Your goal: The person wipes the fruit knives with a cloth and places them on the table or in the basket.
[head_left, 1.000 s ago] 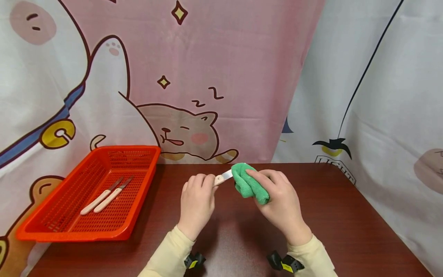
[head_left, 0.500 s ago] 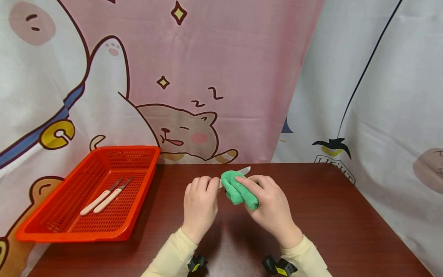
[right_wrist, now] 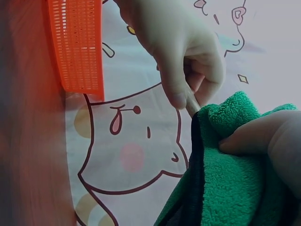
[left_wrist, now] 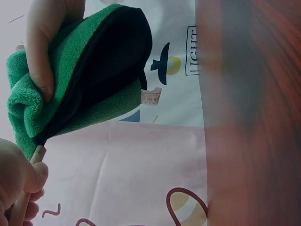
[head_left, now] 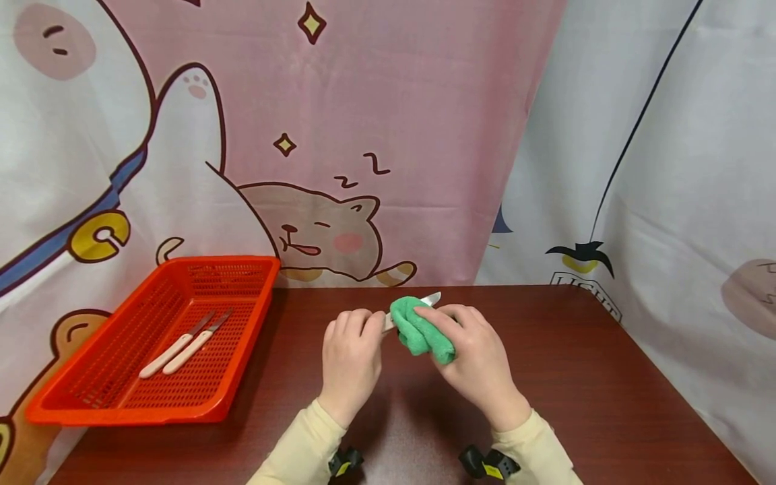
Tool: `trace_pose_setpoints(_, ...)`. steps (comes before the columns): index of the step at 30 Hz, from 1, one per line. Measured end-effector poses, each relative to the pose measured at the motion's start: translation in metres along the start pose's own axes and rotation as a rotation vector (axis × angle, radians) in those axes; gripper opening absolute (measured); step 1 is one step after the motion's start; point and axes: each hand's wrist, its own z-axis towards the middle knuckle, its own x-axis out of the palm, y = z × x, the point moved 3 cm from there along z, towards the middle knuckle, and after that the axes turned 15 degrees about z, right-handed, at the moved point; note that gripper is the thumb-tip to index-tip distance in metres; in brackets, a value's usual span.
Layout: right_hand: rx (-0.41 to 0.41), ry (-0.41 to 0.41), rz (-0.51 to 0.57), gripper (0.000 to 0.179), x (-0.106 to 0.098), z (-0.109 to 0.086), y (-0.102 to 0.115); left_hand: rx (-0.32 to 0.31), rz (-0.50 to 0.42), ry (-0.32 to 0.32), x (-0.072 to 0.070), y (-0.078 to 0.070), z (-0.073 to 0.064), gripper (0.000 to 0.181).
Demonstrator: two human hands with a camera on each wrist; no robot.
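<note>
My left hand [head_left: 351,357] grips the pale handle of a small knife [head_left: 432,298], which points up and to the right above the table. A folded green cloth [head_left: 418,330] wraps the knife's blade, and the blade's tip sticks out past its far side. My right hand [head_left: 479,357] pinches the cloth around the blade, thumb on top. In the left wrist view the cloth [left_wrist: 66,70] shows a dark underside and a small white tag. The right wrist view shows the cloth [right_wrist: 235,174] close against the handle end held by the left hand [right_wrist: 188,52].
A red perforated basket [head_left: 242,397] stands at the left of the brown table [head_left: 582,391]. Two knives [head_left: 188,347] with pale handles lie side by side in it. Behind the table hangs a printed curtain [head_left: 448,135] with cartoon animals.
The cloth has slid down the blade toward the handle, with the right hand moving left, and the blade's tip has come into sight. Over the last half second it shifted slightly back right.
</note>
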Motion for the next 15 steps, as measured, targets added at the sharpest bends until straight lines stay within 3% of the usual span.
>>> trace_pose_setpoints(4,0.017,-0.011,-0.014,0.068,-0.004,0.000,-0.005,-0.009,-0.016,-0.014,0.000,0.001,0.001,0.015)
trace_pose_setpoints(15,0.104,-0.031,-0.058,0.063,-0.017,-0.002,-0.019,-0.031,-0.024,0.022,-0.001,0.002,0.002,0.024)
